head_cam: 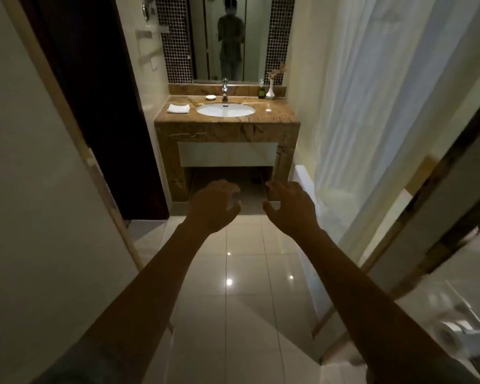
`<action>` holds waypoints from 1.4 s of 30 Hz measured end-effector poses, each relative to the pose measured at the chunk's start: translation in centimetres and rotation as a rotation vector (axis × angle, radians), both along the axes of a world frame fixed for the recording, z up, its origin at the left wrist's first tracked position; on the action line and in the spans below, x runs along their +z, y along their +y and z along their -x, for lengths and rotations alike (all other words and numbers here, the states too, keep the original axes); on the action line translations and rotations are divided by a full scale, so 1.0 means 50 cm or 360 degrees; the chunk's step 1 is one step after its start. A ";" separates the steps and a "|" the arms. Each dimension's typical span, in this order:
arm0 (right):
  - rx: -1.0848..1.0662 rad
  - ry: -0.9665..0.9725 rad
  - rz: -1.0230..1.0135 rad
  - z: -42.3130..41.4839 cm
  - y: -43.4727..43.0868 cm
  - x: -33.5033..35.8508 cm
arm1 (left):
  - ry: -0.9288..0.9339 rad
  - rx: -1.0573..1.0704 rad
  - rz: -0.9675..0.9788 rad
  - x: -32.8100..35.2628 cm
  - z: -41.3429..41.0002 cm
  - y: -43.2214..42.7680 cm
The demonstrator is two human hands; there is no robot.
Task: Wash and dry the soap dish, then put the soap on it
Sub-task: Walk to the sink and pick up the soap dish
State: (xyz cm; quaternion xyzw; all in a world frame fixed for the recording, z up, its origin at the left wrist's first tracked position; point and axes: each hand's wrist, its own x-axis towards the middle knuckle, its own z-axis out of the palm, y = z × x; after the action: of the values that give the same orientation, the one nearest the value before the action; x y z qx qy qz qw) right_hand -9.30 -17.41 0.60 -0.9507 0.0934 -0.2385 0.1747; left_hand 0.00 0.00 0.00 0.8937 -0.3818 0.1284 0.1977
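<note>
A small white soap dish rests on the brown marble counter, left of the chrome tap. On the counter's right side lies a small white piece that looks like soap. A folded white towel lies at the counter's left. The white oval basin sits in the middle. My left hand and my right hand are held out over the floor, well short of the counter, fingers spread and curled, holding nothing.
A mirror above the counter reflects a person. A dark bottle and a white vase stand at the back right. A white curtain and tub edge line the right, a dark door the left. Glossy floor tiles lead to the counter.
</note>
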 end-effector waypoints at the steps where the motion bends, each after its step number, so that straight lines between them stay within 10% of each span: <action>1: 0.0002 -0.0015 -0.0017 -0.019 -0.010 0.003 | 0.0014 -0.0011 0.0026 -0.001 -0.024 -0.010; 42: 0.0086 0.0060 -0.0014 -1.223 -0.481 -0.044 | 0.0057 0.0218 -0.0006 -0.023 -1.228 -0.437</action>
State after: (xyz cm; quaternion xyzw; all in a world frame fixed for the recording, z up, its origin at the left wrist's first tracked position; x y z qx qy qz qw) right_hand 51.88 -41.46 -1.62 -0.9565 0.0721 -0.2151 0.1836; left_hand 61.38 -21.85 -1.13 0.9202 -0.3165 0.1248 0.1935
